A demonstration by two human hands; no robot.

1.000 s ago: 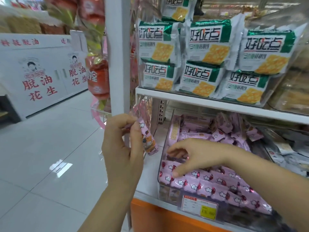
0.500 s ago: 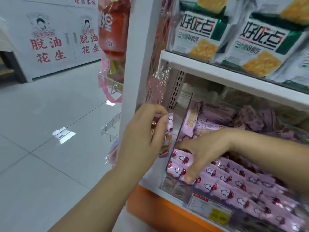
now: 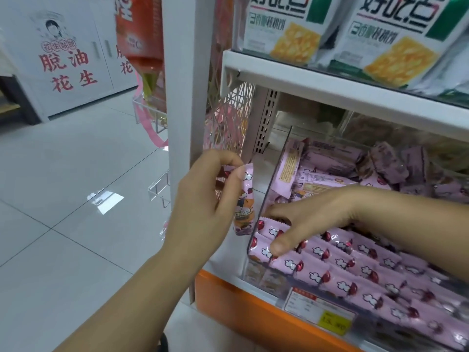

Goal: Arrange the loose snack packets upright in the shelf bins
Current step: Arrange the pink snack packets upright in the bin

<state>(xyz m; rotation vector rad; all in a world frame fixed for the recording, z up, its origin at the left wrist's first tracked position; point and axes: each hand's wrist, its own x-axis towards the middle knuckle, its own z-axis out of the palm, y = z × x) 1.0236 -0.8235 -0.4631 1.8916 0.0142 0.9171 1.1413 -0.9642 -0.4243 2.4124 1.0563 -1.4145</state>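
My left hand (image 3: 203,201) pinches a pink snack packet (image 3: 244,201) by its top edge, so it hangs upright just left of a clear plastic bin (image 3: 270,184) on the lower shelf. Inside the bin, several pink packets (image 3: 355,265) stand in a row along the front, while others (image 3: 330,166) lie loose and jumbled at the back. My right hand (image 3: 302,219) reaches into the bin's left front corner. Its thumb presses on the front-row packets and its fingers curl in behind them.
A white shelf upright (image 3: 182,97) stands left of my left hand. The shelf above (image 3: 330,82) carries green-and-white cracker bags (image 3: 396,34). A price tag (image 3: 322,313) hangs on the orange shelf front (image 3: 253,313). Red bags (image 3: 139,34) hang beside the upright, over a tiled floor (image 3: 63,199).
The view has closed in on the lower shelf. My left hand has carried the hanging packet rightward, closer to the bin's left wall. My right hand stays in the bin's front corner.
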